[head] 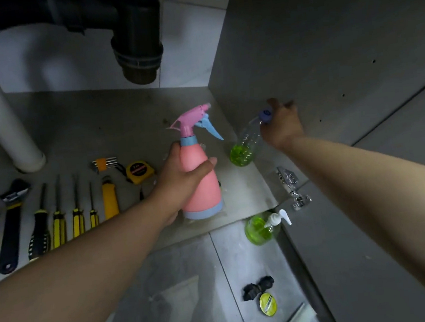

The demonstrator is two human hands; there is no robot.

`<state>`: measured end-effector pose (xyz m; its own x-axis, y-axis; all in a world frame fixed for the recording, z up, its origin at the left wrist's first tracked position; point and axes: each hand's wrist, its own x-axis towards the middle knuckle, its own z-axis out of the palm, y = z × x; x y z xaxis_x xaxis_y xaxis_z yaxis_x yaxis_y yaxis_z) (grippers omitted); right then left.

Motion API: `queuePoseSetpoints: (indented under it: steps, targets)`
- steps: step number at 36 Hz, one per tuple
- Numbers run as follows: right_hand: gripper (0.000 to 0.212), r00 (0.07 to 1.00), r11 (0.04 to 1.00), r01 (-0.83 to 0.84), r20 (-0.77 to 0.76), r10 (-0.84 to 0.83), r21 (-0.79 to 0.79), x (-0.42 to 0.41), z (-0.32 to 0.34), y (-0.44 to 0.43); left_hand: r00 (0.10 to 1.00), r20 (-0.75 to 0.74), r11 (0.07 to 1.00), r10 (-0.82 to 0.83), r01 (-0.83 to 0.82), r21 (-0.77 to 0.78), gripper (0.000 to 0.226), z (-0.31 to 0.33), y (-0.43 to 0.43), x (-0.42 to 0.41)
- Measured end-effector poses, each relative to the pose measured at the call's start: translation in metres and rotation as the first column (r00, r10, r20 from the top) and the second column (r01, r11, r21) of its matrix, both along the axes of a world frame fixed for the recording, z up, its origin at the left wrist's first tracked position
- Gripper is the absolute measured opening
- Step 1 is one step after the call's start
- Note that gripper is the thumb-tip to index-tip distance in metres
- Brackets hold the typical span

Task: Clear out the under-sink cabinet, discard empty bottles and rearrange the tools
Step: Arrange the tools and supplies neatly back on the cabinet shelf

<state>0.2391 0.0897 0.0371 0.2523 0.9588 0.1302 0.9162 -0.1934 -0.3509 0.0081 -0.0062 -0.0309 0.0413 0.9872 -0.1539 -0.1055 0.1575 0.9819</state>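
Here, the spray bottle (pixel 201 180) is near the front right of the cabinet floor (pixel 113 124), almost upright, its body held in the closed left grip (pixel 181 176). Just beside it, the right grip (pixel 282 126) pinches the cap (pixel 265 115) of a tilted clear bottle (pixel 246 141) with green liquid in its base. Tools (pixel 59 229) lie in a row to the left.

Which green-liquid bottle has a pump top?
The round green bottle with the white pump, standing on the floor tiles; the clear ribbed plastic bottle in the right hand has a blue cap.
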Motion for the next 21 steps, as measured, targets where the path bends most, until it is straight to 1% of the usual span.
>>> queuePoseSetpoints:
  steps: [1,2,3,4,5,6,7,9,11,13,15,18,21]
  targets:
    - [0.045,1.0,0.999,-0.009,-0.019,0.01,0.047,-0.004,0.002,-0.007,1.0,-0.005,1.0,-0.02,0.02,-0.001,0.053,0.002,-0.001,0.001]
    - [0.039,0.997,0.997,-0.032,-0.073,0.037,0.073,-0.009,0.005,-0.016,0.999,-0.01,0.999,-0.044,0.044,-0.005,0.056,0.003,-0.002,0.003]
    - [0.033,0.976,0.996,-0.074,-0.201,0.083,0.052,-0.014,0.008,-0.025,0.998,-0.019,0.998,-0.065,0.065,-0.006,0.059,0.005,-0.003,0.004]
    - [0.034,0.911,0.991,-0.132,-0.397,0.111,-0.025,-0.021,0.012,-0.037,0.996,-0.04,0.997,-0.08,0.08,-0.003,0.059,0.006,-0.005,0.006]
    - [0.04,0.801,0.969,-0.211,-0.591,0.097,-0.127,-0.027,0.015,-0.05,0.993,-0.073,0.996,-0.088,0.088,0.008,0.058,0.007,-0.006,0.009]
    - [0.045,0.694,0.931,-0.294,-0.718,0.055,-0.214,-0.03,0.017,-0.062,0.99,-0.109,0.995,-0.09,0.093,0.023,0.055,0.008,-0.008,0.011]
    - [0.05,0.629,0.894,-0.364,-0.777,0.029,-0.262,-0.03,0.019,-0.071,0.986,-0.136,0.994,-0.096,0.101,0.034,0.052,0.01,-0.01,0.015]
    - [0.049,0.567,0.856,-0.447,-0.823,0.046,-0.26,-0.031,0.02,-0.086,0.977,-0.159,0.988,-0.145,0.15,0.02,0.055,0.011,-0.014,0.022]
    - [0.035,0.531,0.844,-0.481,-0.845,0.066,-0.237,-0.032,0.019,-0.095,0.962,-0.176,0.977,-0.211,0.212,-0.012,0.061,0.012,-0.017,0.031]
    - [0.026,0.52,0.844,-0.481,-0.852,0.058,-0.236,-0.033,0.017,-0.102,0.943,-0.221,0.967,-0.25,0.253,-0.014,0.066,0.012,-0.02,0.039]
    - [0.021,0.521,0.871,-0.438,-0.852,0.046,-0.221,-0.034,0.014,-0.106,0.924,-0.272,0.961,-0.269,0.277,-0.009,0.072,0.012,-0.021,0.045]
    - [0.007,0.572,0.924,-0.33,-0.819,0.032,-0.195,-0.029,0.011,-0.105,0.899,-0.327,0.954,-0.291,0.3,-0.025,0.078,0.01,-0.02,0.049]
    - [0.007,0.576,0.963,-0.214,-0.817,-0.014,-0.167,-0.024,0.016,-0.097,0.894,-0.382,0.963,-0.232,0.267,0.041,0.075,0.011,-0.012,0.045]
